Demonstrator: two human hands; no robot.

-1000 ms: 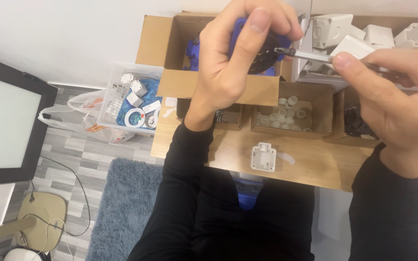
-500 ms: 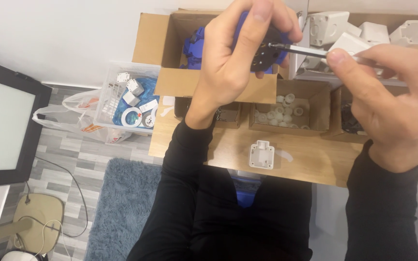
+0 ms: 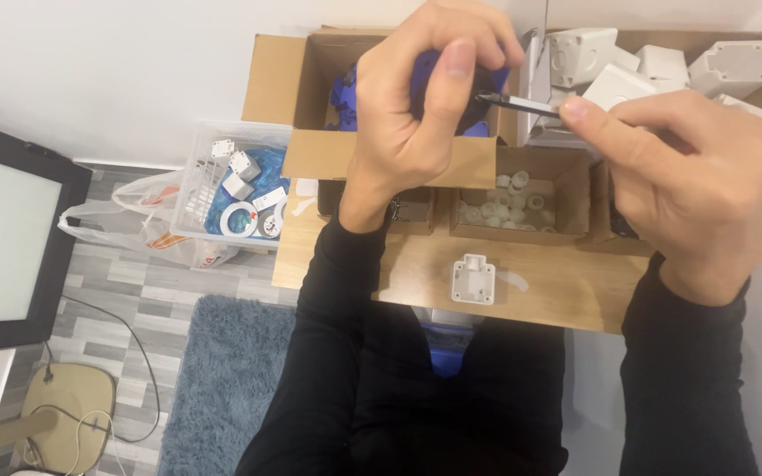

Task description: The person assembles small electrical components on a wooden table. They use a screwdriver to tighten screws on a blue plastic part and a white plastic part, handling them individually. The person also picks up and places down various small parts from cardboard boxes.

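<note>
Left hand (image 3: 416, 115) is clenched around a blue part (image 3: 429, 66), raised above an open cardboard box (image 3: 310, 159). Right hand (image 3: 698, 176) pinches a slim screwdriver (image 3: 522, 104), tip touching the blue part. White plastic plate (image 3: 473, 278) lies on the wooden table (image 3: 557, 300) below.

The left hand (image 3: 416, 97) mostly hides what may be a blue part (image 3: 434, 66).
</note>
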